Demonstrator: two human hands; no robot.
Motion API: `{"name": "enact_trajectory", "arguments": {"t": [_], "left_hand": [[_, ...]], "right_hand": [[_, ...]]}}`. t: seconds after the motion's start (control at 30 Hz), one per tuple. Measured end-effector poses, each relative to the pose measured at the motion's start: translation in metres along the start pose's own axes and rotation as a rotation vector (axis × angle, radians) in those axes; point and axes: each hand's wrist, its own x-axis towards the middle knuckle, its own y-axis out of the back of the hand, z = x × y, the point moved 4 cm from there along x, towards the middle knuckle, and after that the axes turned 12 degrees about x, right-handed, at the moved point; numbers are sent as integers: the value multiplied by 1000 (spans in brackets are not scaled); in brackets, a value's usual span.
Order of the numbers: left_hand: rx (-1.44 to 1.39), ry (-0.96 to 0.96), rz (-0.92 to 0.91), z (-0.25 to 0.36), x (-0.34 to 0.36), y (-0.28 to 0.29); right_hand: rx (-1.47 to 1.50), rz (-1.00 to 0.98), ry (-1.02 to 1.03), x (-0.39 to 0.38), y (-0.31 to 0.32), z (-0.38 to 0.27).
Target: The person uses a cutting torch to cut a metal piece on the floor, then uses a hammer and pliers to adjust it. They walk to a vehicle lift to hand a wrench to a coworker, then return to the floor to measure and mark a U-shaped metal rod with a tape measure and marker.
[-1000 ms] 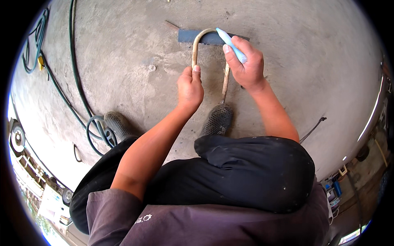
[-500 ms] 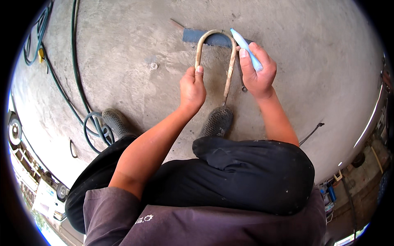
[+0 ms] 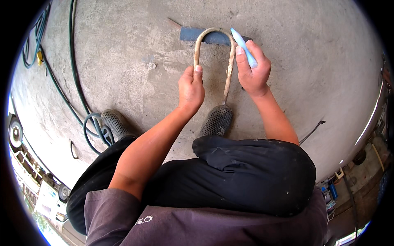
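Note:
My left hand (image 3: 190, 90) is closed around the left leg of a pale, worn U-shaped rod (image 3: 229, 69). My right hand (image 3: 255, 74) grips a light blue, pen-like stick (image 3: 245, 49), its tip beside the right side of the rod's bend. Behind the bend, a dark blue-grey curved strip (image 3: 192, 33) lies on the concrete floor, with a thin rusty piece poking out at its upper left. The rod's right leg ends in a narrower metal tip at the toe of my right grey perforated shoe (image 3: 214, 122).
Green hoses (image 3: 74, 61) run along the left, with a yellow fitting (image 3: 40, 57). A small pale ring (image 3: 152, 65), a bent hook (image 3: 73, 151) and a dark strap (image 3: 312, 132) lie around me. A vehicle wheel (image 3: 16, 136) shows far left, clutter (image 3: 332, 190) at lower right.
My right hand and the blue stick moved right from over the bend, most of it by the middle frame, then shifted slightly up and left. The rod and my left hand shifted only slightly.

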Motion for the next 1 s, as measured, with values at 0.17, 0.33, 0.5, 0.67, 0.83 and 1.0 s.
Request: {"name": "enact_trajectory", "arguments": {"t": [0.17, 0.33, 0.5, 0.67, 0.83, 1.0], "left_hand": [[-22, 8, -21, 0, 0, -2], [-97, 42, -37, 1, -3, -3], [-63, 30, -27, 3, -3, -2], [-55, 51, -30, 3, -3, -2], [7, 53, -25, 3, -2, -1], [74, 8, -4, 3, -1, -1]], "right_hand": [[10, 27, -7, -1, -1, 0], [3, 33, -35, -1, 1, 0], [-2, 32, -21, 0, 1, -1], [42, -79, 25, 0, -1, -5], [147, -153, 0, 1, -14, -10], [108, -123, 28, 10, -23, -13]]}}
